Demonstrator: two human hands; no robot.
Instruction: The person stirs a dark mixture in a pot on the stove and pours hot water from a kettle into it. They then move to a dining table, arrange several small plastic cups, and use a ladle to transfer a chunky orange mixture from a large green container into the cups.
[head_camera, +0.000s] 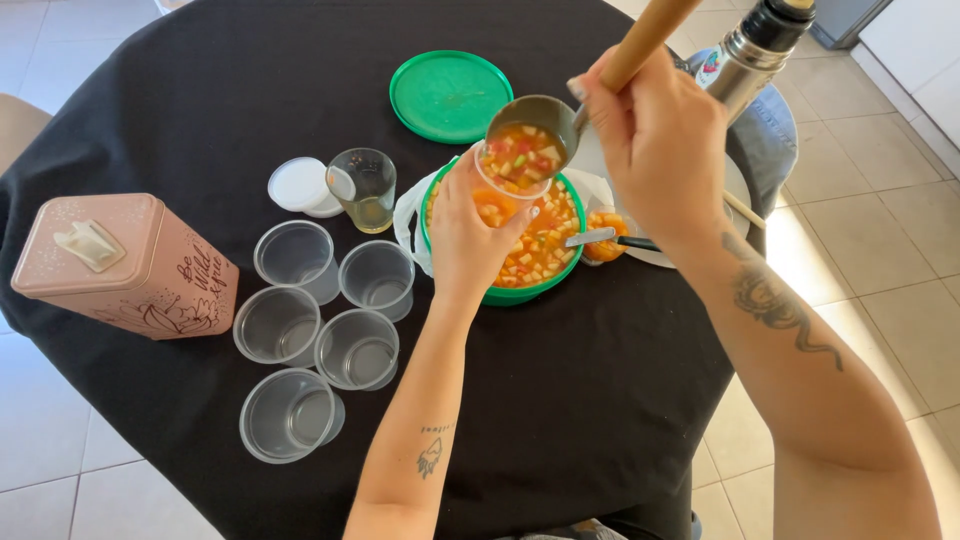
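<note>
A round table under a black cloth (200, 80) stands on pale floor tiles, and the green bowl (520, 293) of chopped fruit salad in orange juice sits near its middle — take that bowl as your landmark. Far to its left stands a pink tin (125, 265) with a lid. Between the tin and the bowl are five empty clear plastic cups (320, 345) set close together; just up from them lie white cup lids (300, 186) and a small glass (364, 188) with a little yellowish liquid. Behind the bowl lies its green lid (450, 95), flat on the cloth.

Your left hand (470, 235) is over the bowl's left part, fingers wrapped around a clear cup (500, 185) that is partly filled with fruit salad. Directly above that cup hangs the metal ladle (527, 135), full of fruit pieces; your right hand (655, 140) has its fingers closed tight on the ladle's wooden handle. Just right of the bowl a filled cup (605, 235) and a spoon (592, 238) lie on a white plate (740, 185) — and beyond it, at the table edge, stands a steel thermos (755, 50).
</note>
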